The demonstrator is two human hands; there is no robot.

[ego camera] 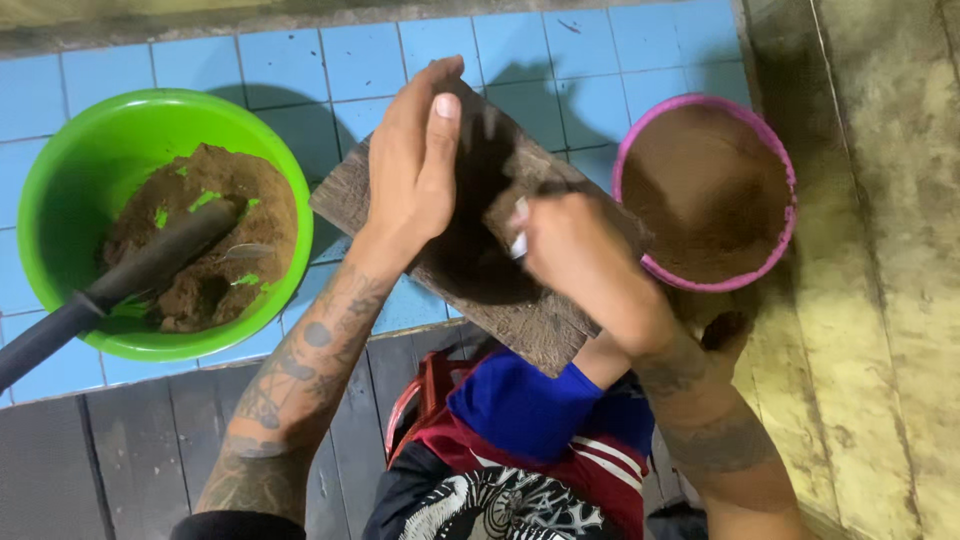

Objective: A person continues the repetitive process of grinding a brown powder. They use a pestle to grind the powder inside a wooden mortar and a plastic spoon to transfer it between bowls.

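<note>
Knees and a blue-and-red garment (pixel 540 430) fill the bottom of the view, closest to the lens, just below the wooden board.

Off to the far left of the board sits the green bowl (pixel 60 200), heaped with lumpy brown powder (pixel 215 240). A dark-handled scoop (pixel 130 280) rests in it, handle pointing out past the bowl's lower left rim.

Moving in, the left hand (pixel 415 170) lies flat along the board's left side, fingers stretched toward its far edge, thumb up. It is wide open, closed round nothing, simply pressing the wooden board (pixel 530 320) steady. The board rests tilted across blue tiles (pixel 250 65), with a dark smear of brown powder down its middle.

Now the right hand (pixel 570 245), over the board's right half: fingers curled in, with something small and pale peeking out at the thumb side. I can't make out what it is, or how firmly it is gripped.

Right of the board, almost touching its edge, stands the pink-rimmed sieve (pixel 790 180) holding fine, even brown powder.

To my eye, doing this well means keeping that flat palm firm so the board doesn't slide, and working in short strokes so powder stays on the wood.
</note>
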